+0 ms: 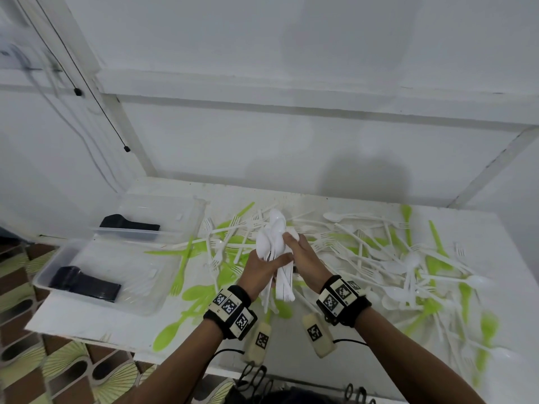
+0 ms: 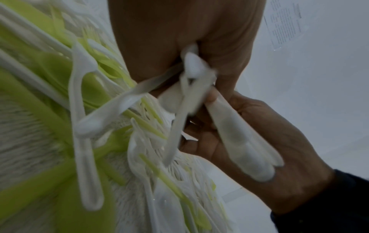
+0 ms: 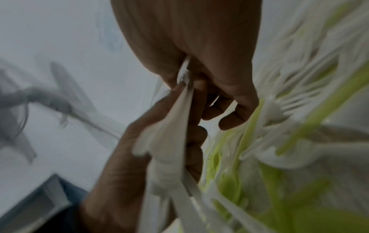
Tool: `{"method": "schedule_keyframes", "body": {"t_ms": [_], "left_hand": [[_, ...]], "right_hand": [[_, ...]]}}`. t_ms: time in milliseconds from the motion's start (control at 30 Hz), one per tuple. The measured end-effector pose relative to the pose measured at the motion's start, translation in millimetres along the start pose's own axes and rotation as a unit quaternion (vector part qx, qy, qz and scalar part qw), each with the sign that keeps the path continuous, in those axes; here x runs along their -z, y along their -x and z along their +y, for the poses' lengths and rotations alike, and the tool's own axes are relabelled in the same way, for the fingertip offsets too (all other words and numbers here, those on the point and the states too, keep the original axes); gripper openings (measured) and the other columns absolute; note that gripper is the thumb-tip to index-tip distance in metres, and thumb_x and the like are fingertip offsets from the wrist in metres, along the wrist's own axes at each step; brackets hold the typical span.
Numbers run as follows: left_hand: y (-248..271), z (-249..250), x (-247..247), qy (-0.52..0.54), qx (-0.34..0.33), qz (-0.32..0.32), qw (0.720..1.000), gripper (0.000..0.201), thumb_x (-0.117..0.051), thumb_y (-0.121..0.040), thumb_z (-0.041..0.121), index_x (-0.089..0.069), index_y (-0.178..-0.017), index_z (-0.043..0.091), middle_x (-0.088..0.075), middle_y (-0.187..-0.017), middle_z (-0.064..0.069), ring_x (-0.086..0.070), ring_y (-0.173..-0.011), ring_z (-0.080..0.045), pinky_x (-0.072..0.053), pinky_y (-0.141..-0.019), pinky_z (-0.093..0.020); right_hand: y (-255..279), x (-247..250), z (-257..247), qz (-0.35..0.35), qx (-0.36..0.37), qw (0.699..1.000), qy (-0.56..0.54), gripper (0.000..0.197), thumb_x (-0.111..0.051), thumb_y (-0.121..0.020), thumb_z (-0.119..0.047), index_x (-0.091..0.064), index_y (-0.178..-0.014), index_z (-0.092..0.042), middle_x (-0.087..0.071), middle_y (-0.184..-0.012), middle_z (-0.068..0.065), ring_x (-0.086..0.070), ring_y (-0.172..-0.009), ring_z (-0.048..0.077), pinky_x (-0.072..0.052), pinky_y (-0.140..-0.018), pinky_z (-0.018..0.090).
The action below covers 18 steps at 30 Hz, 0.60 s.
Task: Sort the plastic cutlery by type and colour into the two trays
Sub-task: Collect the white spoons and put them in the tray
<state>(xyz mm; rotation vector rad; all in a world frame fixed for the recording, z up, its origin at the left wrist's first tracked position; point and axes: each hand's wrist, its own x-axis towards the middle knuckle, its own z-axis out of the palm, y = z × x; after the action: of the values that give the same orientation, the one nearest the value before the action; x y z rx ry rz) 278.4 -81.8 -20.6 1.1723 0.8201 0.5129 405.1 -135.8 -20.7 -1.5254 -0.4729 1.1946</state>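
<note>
Head view: our left hand [image 1: 264, 265] and right hand [image 1: 303, 255] clasp a white spoon bundle [image 1: 274, 237]; we should square bowls before traying.

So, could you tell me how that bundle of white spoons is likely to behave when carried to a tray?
The bundle of white spoons probably fans and slips: smooth handles splay below both hands. Likely light, since the left hand grips many.
</note>
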Motion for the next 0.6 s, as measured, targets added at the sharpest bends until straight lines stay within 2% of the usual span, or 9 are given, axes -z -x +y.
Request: {"method": "schedule_keyframes", "body": {"t_ms": [67, 100, 167, 233, 300, 367, 433, 533, 600], "left_hand": [[-2.2, -5.6, 3.6, -0.023, 0.008, 0.003, 1.0, 0.025, -0.08, -0.087, 0.023, -0.073, -0.106, 0.007, -0.077, -0.09, -0.013, -0.07, -0.073, -0.031, -0.052, -0.057, -0.038], [-3.1, -7.6, 5.4, -0.027, 0.009, 0.003, 1.0, 0.026, -0.08, -0.087, 0.026, -0.074, -0.105, 0.008, -0.076, -0.087, -0.013, -0.065, -0.067, -0.03, -0.047, -0.053, -0.036], [-4.5, -7.7, 7.8, -0.023, 0.003, 0.006, 1.0, 0.022, -0.076, -0.091, 0.028, -0.077, -0.11, 0.016, -0.077, -0.089, -0.009, -0.065, -0.066, -0.026, -0.044, -0.052, -0.033], [-5.5, -4.7, 10.1, -0.014, -0.021, 0.03, 0.999, 0.019, -0.07, -0.096, 0.024, -0.077, -0.113, 0.019, -0.079, -0.096, -0.009, -0.07, -0.072, -0.022, -0.048, -0.054, -0.031], [-9.7, -1.4, 15.0, -0.011, -0.027, 0.086, 0.996, 0.017, -0.067, -0.098, 0.023, -0.076, -0.112, 0.017, -0.079, -0.092, -0.011, -0.065, -0.064, -0.019, -0.045, -0.049, -0.026], [-15.5, 1.7, 21.8, -0.008, -0.026, 0.12, 0.992, 0.019, -0.068, -0.098, 0.026, -0.075, -0.111, 0.016, -0.079, -0.09, -0.009, -0.068, -0.069, -0.021, -0.046, -0.048, -0.026], [-18.6, 8.3, 22.9, 0.016, -0.02, 0.12, 0.992, 0.021, -0.071, -0.096, 0.028, -0.075, -0.109, 0.012, -0.079, -0.091, -0.007, -0.072, -0.076, -0.02, -0.049, -0.05, -0.026], [-22.7, 17.4, 18.7, 0.032, -0.013, 0.108, 0.994, 0.02, -0.078, -0.089, 0.027, -0.076, -0.092, 0.007, -0.075, -0.074, -0.003, -0.067, -0.06, -0.016, -0.047, -0.049, -0.023], [-25.4, 17.9, 16.4, 0.027, -0.014, 0.108, 0.994, 0.021, -0.084, -0.084, 0.026, -0.076, -0.089, 0.007, -0.074, -0.075, -0.008, -0.07, -0.064, -0.024, -0.051, -0.052, -0.03]], "right_hand": [[-2.0, 0.9, 6.3, 0.003, -0.009, 0.999, -0.032, 0.054, -0.062, -0.091, -0.054, -0.053, -0.13, -0.018, -0.066, -0.125, 0.014, -0.07, -0.109, 0.032, -0.061, -0.083, 0.05], [-2.1, -0.5, 8.3, 0.002, -0.012, 0.999, -0.046, 0.057, -0.065, -0.087, -0.053, -0.055, -0.13, -0.017, -0.066, -0.125, 0.016, -0.07, -0.109, 0.035, -0.06, -0.084, 0.053], [-3.9, -0.5, 13.7, 0.003, -0.001, 0.997, -0.071, 0.052, -0.066, -0.091, -0.046, -0.058, -0.129, -0.012, -0.068, -0.124, 0.018, -0.069, -0.11, 0.035, -0.056, -0.092, 0.058], [-3.5, 0.2, 13.0, 0.016, 0.003, 0.996, -0.092, 0.041, -0.061, -0.099, -0.035, -0.054, -0.129, -0.008, -0.069, -0.122, 0.016, -0.071, -0.106, 0.03, -0.056, -0.091, 0.05], [-4.2, 2.2, 11.3, 0.018, 0.004, 0.994, -0.112, 0.041, -0.061, -0.1, -0.03, -0.047, -0.133, -0.01, -0.067, -0.121, 0.013, -0.073, -0.099, 0.028, -0.057, -0.079, 0.045], [-1.3, 1.5, 8.1, 0.037, 0.02, 0.995, -0.086, 0.035, -0.06, -0.102, -0.026, -0.043, -0.131, -0.013, -0.064, -0.109, 0.01, -0.069, -0.08, 0.024, -0.056, -0.066, 0.038], [3.8, -2.3, 9.6, 0.031, 0.051, 0.998, -0.021, 0.031, -0.057, -0.103, -0.025, -0.042, -0.129, -0.016, -0.059, -0.096, 0.008, -0.06, -0.064, 0.018, -0.047, -0.053, 0.031], [10.9, -11.3, 17.6, -0.007, 0.06, 0.998, 0.022, 0.029, -0.056, -0.104, -0.027, -0.042, -0.128, -0.018, -0.051, -0.086, 0.004, -0.049, -0.06, 0.012, -0.04, -0.05, 0.025], [12.2, -12.9, 20.6, -0.018, 0.041, 0.999, 0.019, 0.029, -0.057, -0.103, -0.032, -0.044, -0.125, -0.02, -0.05, -0.087, 0.004, -0.048, -0.063, 0.011, -0.04, -0.051, 0.025]]}}
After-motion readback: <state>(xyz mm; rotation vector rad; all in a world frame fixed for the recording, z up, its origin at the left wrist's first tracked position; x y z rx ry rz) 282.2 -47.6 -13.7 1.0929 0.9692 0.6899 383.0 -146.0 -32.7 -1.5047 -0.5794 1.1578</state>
